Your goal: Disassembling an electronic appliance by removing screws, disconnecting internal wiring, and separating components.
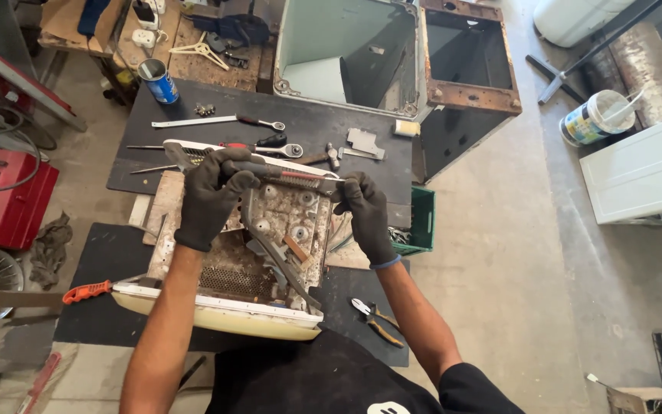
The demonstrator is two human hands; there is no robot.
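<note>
Both my hands wear black gloves. My left hand (pixel 210 195) grips the left end of a long dark metal tool (pixel 285 173) with a red-striped part. My right hand (pixel 363 213) holds the tool's right end. The tool lies across the top of a dirty, rusted metal appliance part (pixel 285 222) with round holes and a perforated grille. This part rests in a cream-coloured casing (pixel 216 314) on a black mat (pixel 109 261). A grey lever arm (pixel 273 257) runs diagonally across the part.
Wrenches (pixel 216 120) and a small hammer (pixel 323 156) lie on the far black mat. Pliers (pixel 375 318) rest near my right arm. An orange-handled tool (pixel 86 291) lies at left. A blue can (pixel 158 80), green crate (pixel 421 221), open metal cabinet (pixel 354 54) and red toolbox (pixel 9 199) surround the area.
</note>
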